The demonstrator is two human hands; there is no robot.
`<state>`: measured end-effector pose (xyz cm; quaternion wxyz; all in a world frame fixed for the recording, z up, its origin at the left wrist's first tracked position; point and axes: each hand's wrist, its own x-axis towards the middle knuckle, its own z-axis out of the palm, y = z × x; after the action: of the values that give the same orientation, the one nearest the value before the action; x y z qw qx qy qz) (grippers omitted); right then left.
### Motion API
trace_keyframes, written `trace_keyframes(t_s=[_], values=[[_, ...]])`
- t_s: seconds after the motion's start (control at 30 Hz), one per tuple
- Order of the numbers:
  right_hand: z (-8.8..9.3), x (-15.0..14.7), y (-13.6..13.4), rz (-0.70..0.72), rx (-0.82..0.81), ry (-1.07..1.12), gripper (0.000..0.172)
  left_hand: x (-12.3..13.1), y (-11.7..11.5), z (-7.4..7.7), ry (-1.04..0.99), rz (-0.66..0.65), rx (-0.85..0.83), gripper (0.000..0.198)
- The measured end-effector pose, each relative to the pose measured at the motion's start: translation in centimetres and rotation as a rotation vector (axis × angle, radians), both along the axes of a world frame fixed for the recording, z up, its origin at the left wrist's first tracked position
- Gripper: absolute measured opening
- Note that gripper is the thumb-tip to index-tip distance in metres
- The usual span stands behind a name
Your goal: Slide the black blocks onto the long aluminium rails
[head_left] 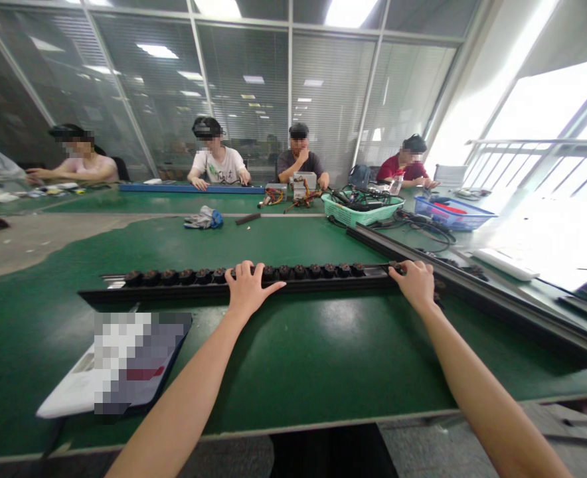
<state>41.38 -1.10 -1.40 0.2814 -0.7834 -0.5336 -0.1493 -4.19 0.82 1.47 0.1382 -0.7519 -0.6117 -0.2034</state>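
Note:
A long black rail (303, 285) lies crosswise on the green table before me, with a row of round black parts (186, 276) with reddish tops set along it. My left hand (248, 289) lies over the middle of the rail, fingers bent across the row and thumb stretched along the near side. At the rail's right end, my right hand (416, 282) is closed, with thumb and fingertips around a small dark part (396, 267). Whether that part is fixed to the rail I cannot tell. My fingers cover some of the round parts.
A second long black rail (473, 295) slants along the right. A white and dark flat item (74, 378), partly blurred, lies near left. Farther back are grey-blue gloves (204, 218), a green basket (358, 214) of cables and a blue basket (465, 218). Several people sit across the table.

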Motion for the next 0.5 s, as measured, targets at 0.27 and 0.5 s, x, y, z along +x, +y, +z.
trace_keyframes(t_s=[0.27,0.5], values=[[0.15,0.04,-0.06,-0.014,-0.029,0.000,0.046,0.03,0.04,-0.09,-0.009,-0.001,0.004,0.083],[0.19,0.34,-0.09,-0.028,-0.050,-0.005,0.047,0.02,0.00,-0.07,0.000,0.006,0.012,0.083]])
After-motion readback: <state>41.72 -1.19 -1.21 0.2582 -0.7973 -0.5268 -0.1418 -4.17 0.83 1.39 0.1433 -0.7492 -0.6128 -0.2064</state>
